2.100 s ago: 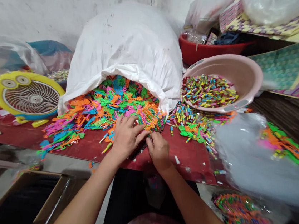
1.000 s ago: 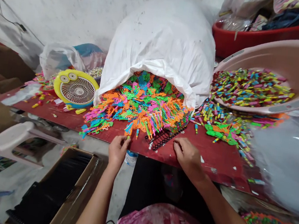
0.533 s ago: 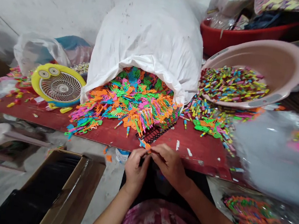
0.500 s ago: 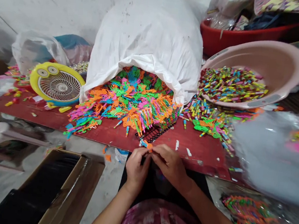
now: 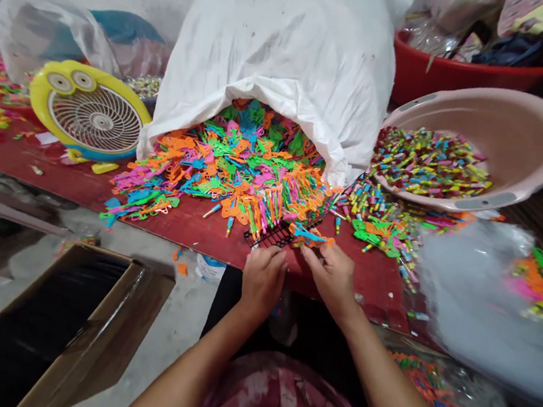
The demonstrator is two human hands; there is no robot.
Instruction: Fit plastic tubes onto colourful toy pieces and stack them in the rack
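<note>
My right hand (image 5: 334, 276) pinches a small orange and blue plastic piece (image 5: 311, 236) over the front of the red table (image 5: 366, 276). My left hand (image 5: 263, 278) is closed beside it at the table edge, near a black grid rack (image 5: 272, 237); what its fingers hold, if anything, is hidden. Behind both hands, a heap of orange, green, pink and blue plastic pieces (image 5: 236, 167) spills from a large white sack (image 5: 280, 41). Several pieces stand in a row along the rack.
A yellow fan (image 5: 99, 120) stands at the left. At the right, a tilted pink basin (image 5: 519, 137) holds small coloured pieces, with a clear plastic bag (image 5: 478, 286) in front. An open cardboard box (image 5: 104, 335) sits lower left; a red tub (image 5: 462, 75) is behind.
Both hands have moved apart and forward to the table edge. The orange and blue piece has moved right and forward with my right hand. The camera view has shifted.
</note>
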